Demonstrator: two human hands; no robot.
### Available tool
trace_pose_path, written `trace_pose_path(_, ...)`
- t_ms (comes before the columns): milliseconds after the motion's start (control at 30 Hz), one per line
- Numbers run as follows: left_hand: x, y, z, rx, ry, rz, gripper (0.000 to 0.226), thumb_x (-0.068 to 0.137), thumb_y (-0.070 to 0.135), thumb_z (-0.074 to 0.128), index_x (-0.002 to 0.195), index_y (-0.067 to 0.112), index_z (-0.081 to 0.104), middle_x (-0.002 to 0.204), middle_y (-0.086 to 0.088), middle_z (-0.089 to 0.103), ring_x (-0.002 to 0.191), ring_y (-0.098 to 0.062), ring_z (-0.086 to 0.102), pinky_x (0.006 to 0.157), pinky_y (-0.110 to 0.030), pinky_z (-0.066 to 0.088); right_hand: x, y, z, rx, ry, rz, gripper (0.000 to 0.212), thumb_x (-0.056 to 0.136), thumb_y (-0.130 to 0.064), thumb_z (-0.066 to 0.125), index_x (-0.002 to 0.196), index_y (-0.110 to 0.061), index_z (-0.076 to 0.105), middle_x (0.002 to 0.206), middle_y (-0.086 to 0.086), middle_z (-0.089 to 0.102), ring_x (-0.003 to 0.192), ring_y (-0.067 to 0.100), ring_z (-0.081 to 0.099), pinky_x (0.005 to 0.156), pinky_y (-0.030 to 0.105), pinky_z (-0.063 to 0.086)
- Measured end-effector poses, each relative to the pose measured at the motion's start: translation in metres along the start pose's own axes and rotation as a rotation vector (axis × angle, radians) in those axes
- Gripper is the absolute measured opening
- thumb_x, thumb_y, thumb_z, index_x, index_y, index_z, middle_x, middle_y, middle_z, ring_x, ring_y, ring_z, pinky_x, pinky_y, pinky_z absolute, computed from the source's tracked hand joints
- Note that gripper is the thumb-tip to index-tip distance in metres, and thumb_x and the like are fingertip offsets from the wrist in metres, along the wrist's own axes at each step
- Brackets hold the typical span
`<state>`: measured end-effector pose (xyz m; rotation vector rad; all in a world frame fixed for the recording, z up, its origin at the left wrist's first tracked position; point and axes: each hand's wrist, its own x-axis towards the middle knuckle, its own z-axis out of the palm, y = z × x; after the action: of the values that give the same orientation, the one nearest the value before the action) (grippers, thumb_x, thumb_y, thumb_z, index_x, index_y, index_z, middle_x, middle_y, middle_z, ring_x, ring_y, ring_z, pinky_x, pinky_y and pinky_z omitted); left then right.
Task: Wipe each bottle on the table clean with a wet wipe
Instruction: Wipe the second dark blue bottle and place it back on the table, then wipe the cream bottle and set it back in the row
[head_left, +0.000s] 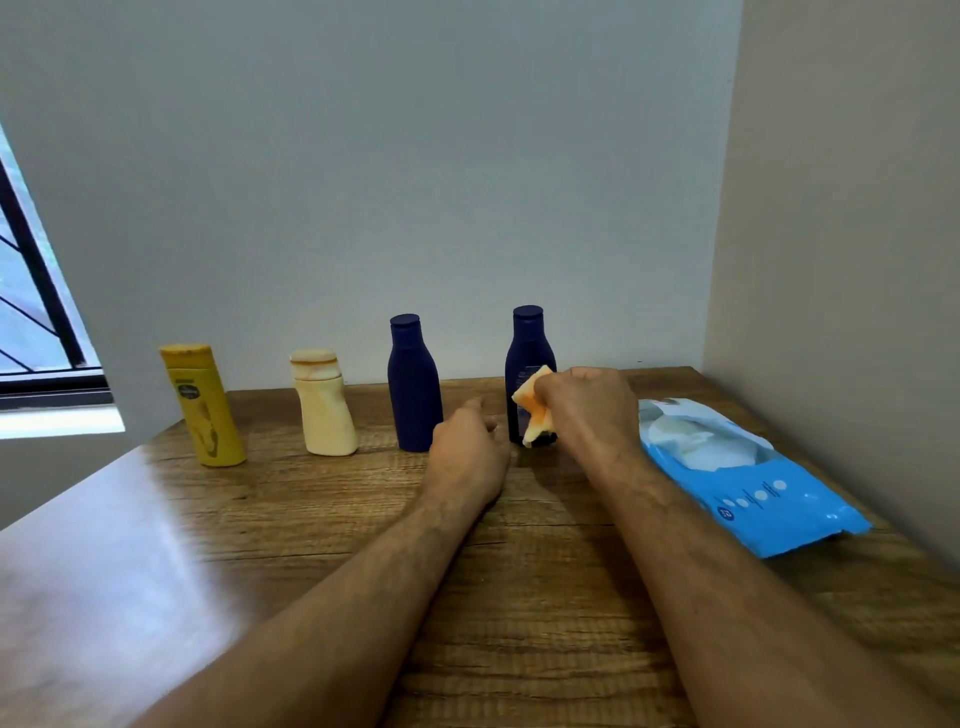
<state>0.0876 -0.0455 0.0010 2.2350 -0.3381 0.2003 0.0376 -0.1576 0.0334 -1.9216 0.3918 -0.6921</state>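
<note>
Several bottles stand in a row at the back of the wooden table (260, 519): a yellow bottle (203, 405), a cream bottle (324, 402) with brownish stains, a dark blue bottle (414, 384) and a second dark blue bottle (527, 358) furthest right. My right hand (587, 410) grips a crumpled wipe (535, 410) stained orange, held against the front of the right blue bottle. My left hand (467, 452) hovers just left of that bottle's base with loosely curled fingers, holding nothing that I can see.
A blue pack of wet wipes (737, 478) lies open on the table at the right, near the side wall. A window is at the far left. The back wall runs directly behind the bottles.
</note>
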Motion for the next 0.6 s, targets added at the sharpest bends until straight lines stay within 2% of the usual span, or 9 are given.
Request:
trace_pose_path(67,-0.006,-0.003,-0.003,0.030,-0.006,0.002,0.061,0.095,0.010,0.063,0.151,0.017,0.040,0.135,0.000,0.063,0.118,-0.014,0.061,0.099,-0.028,0.049,-0.002,-0.002,-0.003,0.036,-0.031,-0.013,0.029,0.085,-0.023,0.061,0.058,-0.021,0.051,0.061,-0.003,0.053,0.059,0.012,0.048,0.061,0.026,0.042)
trace_pose_path(167,-0.016,-0.005,-0.010,0.049,-0.039,0.002,0.060,0.095,0.013,0.063,0.150,0.020,0.041,0.136,0.002,0.062,0.122,-0.013,0.058,0.106,-0.032,0.048,-0.006,-0.005,-0.002,0.060,-0.138,0.016,0.027,0.086,-0.021,0.059,0.060,-0.021,0.052,0.061,-0.006,0.050,0.054,0.009,0.045,0.056,0.024,0.040)
trace_pose_path(267,-0.024,-0.006,-0.017,0.054,-0.065,0.002,0.057,0.095,0.010,0.061,0.148,0.021,0.044,0.132,0.002,0.063,0.120,-0.012,0.059,0.103,-0.031,0.049,-0.011,-0.009,0.007,-0.012,-0.255,0.002,0.021,0.086,-0.022,0.057,0.064,-0.021,0.054,0.064,-0.005,0.051,0.059,0.009,0.047,0.066,0.031,0.045)
trace_pose_path(333,-0.030,-0.008,-0.024,0.072,-0.073,0.004,0.053,0.095,0.010,0.061,0.145,0.021,0.047,0.129,0.004,0.064,0.118,-0.011,0.059,0.102,-0.031,0.048,-0.017,-0.011,0.013,-0.031,-0.287,-0.021,0.019,0.088,-0.022,0.059,0.069,-0.019,0.057,0.069,-0.005,0.054,0.063,0.008,0.050,0.066,0.028,0.044)
trace_pose_path(400,-0.038,-0.013,-0.032,0.076,-0.046,0.009,0.048,0.096,0.013,0.060,0.141,0.023,0.051,0.123,0.006,0.066,0.112,-0.009,0.060,0.101,-0.030,0.050,-0.024,-0.015,0.017,-0.004,-0.297,-0.036,0.013,0.090,-0.022,0.062,0.079,-0.017,0.064,0.082,-0.001,0.061,0.075,0.010,0.055,0.065,0.024,0.042)
trace_pose_path(467,-0.044,-0.020,-0.046,0.024,0.060,0.028,0.040,0.097,0.017,0.060,0.135,0.024,0.055,0.117,0.010,0.066,0.102,-0.003,0.059,0.093,-0.023,0.050,-0.031,-0.020,0.022,0.033,-0.310,-0.051,0.011,0.090,-0.021,0.064,0.084,-0.015,0.069,0.087,0.002,0.065,0.082,0.013,0.059,0.067,0.027,0.047)
trace_pose_path(533,-0.045,-0.027,-0.064,-0.097,0.272,0.066,0.031,0.097,0.017,0.060,0.127,0.026,0.058,0.112,0.012,0.065,0.092,0.002,0.058,0.080,-0.010,0.045,-0.035,-0.025,0.029,0.051,-0.320,-0.074,0.011,0.090,-0.023,0.065,0.084,-0.015,0.071,0.087,0.001,0.067,0.082,0.015,0.062,0.067,0.028,0.051)
trace_pose_path(600,-0.040,-0.035,-0.084,-0.162,0.489,0.144,0.028,0.096,0.013,0.061,0.120,0.026,0.056,0.105,0.012,0.063,0.088,0.003,0.057,0.069,-0.004,0.044,-0.038,-0.033,0.041,0.056,-0.336,-0.114,0.013,0.089,-0.025,0.067,0.082,-0.015,0.072,0.085,0.001,0.068,0.080,0.014,0.064,0.067,0.027,0.051)
